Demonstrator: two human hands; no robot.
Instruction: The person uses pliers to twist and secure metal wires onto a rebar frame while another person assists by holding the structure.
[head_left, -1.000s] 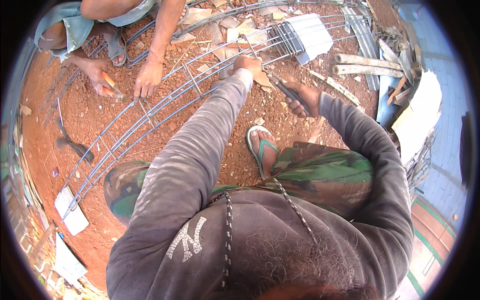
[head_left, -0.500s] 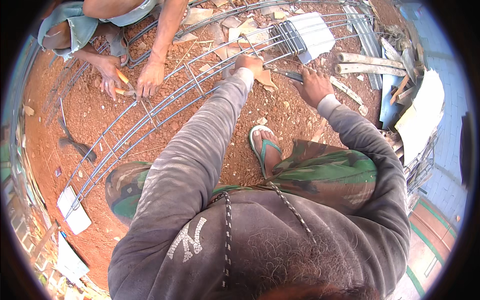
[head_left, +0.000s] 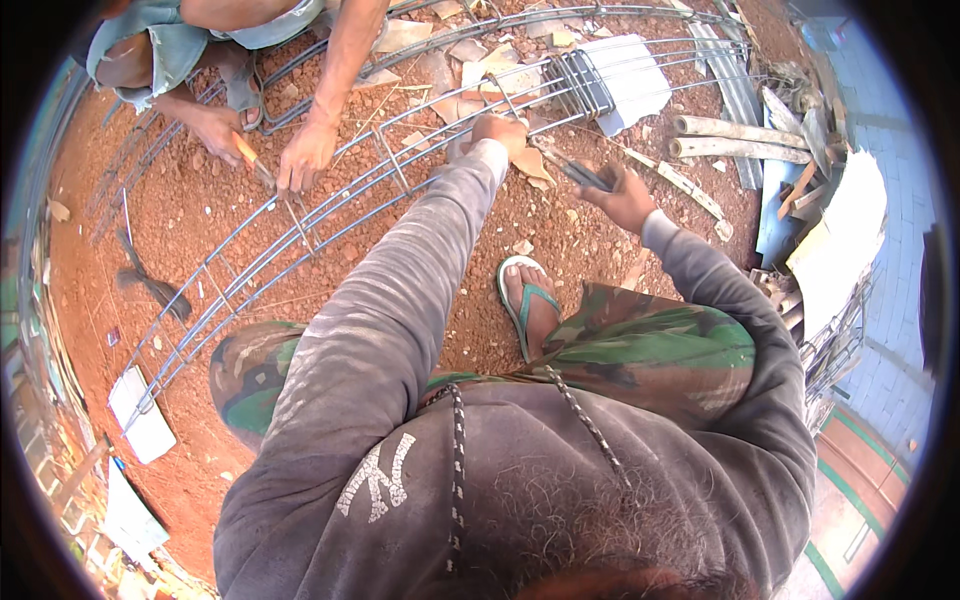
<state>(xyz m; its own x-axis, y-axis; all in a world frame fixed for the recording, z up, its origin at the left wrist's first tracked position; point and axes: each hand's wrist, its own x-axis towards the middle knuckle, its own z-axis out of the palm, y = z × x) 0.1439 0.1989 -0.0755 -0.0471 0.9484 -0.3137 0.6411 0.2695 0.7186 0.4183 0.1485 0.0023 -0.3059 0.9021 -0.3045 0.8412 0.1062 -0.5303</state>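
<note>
Two hands work at a long steel rebar cage (head_left: 330, 215) lying on bare red earth (head_left: 200, 210). Nearest the cage's near side, a sandalled foot (head_left: 528, 300) stands on the dirt. The left hand (head_left: 497, 133) is clenched around a cage bar; the right hand (head_left: 625, 195) grips dark pliers (head_left: 575, 172) just right of it. Beyond the cage, another person's hands (head_left: 305, 160) press on its bars, with scrap boards (head_left: 720, 130) past its far end.
</note>
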